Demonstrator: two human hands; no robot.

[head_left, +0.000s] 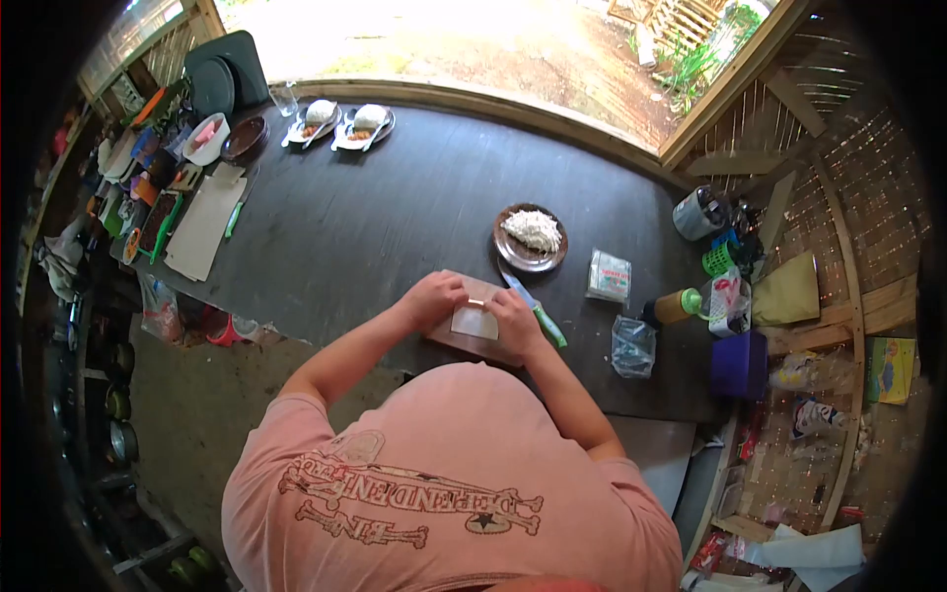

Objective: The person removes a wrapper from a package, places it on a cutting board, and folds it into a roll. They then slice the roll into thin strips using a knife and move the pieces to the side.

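On the dark table, near its front edge, lies a brown board [449, 345] with a pale wrapper sheet [475, 324] on it. My left hand [437, 299] and my right hand [509, 314] pinch the two ends of a small rolled edge at the top of this sheet. Fingers of both hands are pressed together. A knife with a green handle [548, 326] rests just right of my right hand, its blade pointing to a brown plate [533, 261] that holds a white shredded heap [533, 230]. Farther right sits a square packet [609, 275].
Two plates of rice [318, 114] [370, 118] stand at the back left, near a glass [284, 99]. A clear plastic bag [632, 347], a bottle [679, 307] and a purple container [739, 362] are on the right. Cardboard [205, 222] lies on the left.
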